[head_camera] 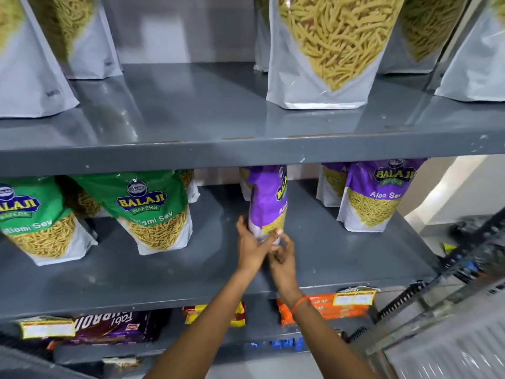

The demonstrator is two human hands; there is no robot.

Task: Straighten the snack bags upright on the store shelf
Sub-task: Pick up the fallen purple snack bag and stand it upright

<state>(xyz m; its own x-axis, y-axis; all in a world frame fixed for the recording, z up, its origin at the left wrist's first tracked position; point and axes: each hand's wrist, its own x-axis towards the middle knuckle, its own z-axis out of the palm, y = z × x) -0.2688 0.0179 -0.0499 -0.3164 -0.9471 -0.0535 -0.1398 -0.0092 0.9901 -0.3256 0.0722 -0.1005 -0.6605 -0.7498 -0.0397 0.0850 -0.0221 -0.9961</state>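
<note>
Held bag: a purple snack bag (269,203) stands upright on the middle grey shelf (341,258), turned edge-on so its narrow side faces out; both hands meet at its base.
Left hand: the left hand (252,246) reaches in from below, palm against the bag's lower left side, fingers (241,224) pressed together and laid up along the bag.
Right hand: the right hand (282,255) sits just right of and below the left, fingers curled, thumb and fingertips (278,233) pinching the bag's bottom front corner. An orange wristband (300,305) circles this wrist.
Right of the fingers: a second purple bag (378,198) stands upright facing front, well apart from the held one, with another behind it.
Left of the fingers: two green bags (153,212) lean, tilted out of line, more bags behind them.
Above the fingers: the upper shelf (191,116) carries tall white pouches (325,50) with clear windows showing yellow sticks.
Below the fingers: the lower shelf holds flat packets (328,307), orange, yellow and dark purple, lying down.
</note>
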